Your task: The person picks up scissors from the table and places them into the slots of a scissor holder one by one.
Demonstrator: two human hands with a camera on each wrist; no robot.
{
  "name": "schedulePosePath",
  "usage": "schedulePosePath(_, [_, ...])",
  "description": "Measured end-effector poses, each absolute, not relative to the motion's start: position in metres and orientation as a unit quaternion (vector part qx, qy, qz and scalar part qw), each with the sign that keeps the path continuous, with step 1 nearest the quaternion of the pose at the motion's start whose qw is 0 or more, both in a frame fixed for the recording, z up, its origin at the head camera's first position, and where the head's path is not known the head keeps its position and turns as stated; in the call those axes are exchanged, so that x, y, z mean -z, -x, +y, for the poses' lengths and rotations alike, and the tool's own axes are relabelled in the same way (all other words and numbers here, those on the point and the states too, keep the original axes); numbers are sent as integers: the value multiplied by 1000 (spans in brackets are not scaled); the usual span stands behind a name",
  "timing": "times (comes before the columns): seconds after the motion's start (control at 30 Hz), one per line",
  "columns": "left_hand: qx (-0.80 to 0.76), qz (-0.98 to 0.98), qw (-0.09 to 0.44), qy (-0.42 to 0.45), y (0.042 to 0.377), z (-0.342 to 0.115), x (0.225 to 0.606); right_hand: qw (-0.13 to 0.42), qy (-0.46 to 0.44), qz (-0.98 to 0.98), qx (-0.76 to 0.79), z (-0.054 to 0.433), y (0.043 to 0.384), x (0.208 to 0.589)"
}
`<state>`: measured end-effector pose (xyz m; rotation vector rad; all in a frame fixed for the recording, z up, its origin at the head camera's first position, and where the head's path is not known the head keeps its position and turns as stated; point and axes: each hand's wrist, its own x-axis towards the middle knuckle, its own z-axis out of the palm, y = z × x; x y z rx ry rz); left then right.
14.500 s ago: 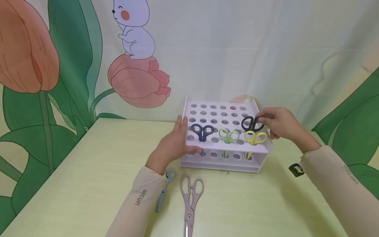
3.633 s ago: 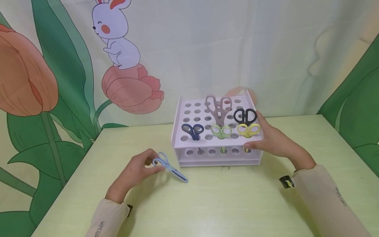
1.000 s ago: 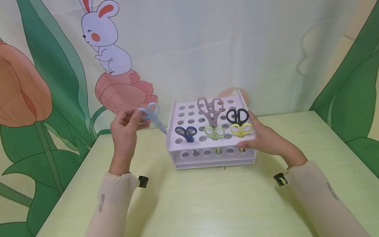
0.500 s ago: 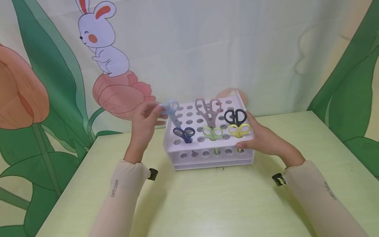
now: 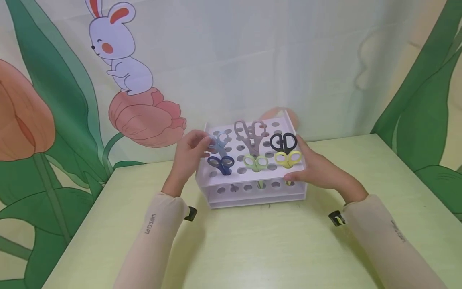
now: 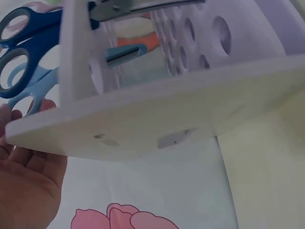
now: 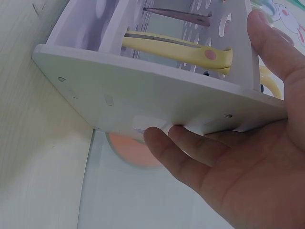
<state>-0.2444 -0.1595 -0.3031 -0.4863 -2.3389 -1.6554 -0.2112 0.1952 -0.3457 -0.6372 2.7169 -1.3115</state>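
A white rack (image 5: pixel 234 181) with rows of round holes stands on the table. At its left side my left hand (image 5: pixel 187 156) pinches the handles of light blue scissors (image 5: pixel 222 150). In the left wrist view their blade tip (image 6: pixel 126 54) shows below the top board. My right hand (image 5: pixel 321 170) holds the rack's right front corner, fingers along the side panel (image 7: pixel 119 95) and thumb at the board's front edge. Also standing in holes are navy scissors (image 5: pixel 225 170), light green scissors (image 5: pixel 256 164), yellow scissors (image 5: pixel 287 161), black scissors (image 5: pixel 283 148) and larger mauve scissors (image 5: pixel 254 149).
The pale yellow-green table (image 5: pixel 260 249) ends at a printed curtain (image 5: pixel 231 68) with a rabbit and tulips, close behind the rack. A dark wrist piece (image 5: pixel 190 213) sits at the left cuff, another dark wrist piece (image 5: pixel 336 218) at the right.
The mauve scissors moved from the table into the rack. My left hand lifted the light blue scissors, brought them right and lowered their blade into a hole. My right hand stayed on the rack recently.
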Motion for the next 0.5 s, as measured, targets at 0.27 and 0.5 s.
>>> schedulePosePath(0.27, [427,-890,103,124,246,-159,310,27,212,878,429,195,213,347])
schedulePosePath(0.5, [397,-904,101,127,247,-161,317,26,216,873,437,194,211,344])
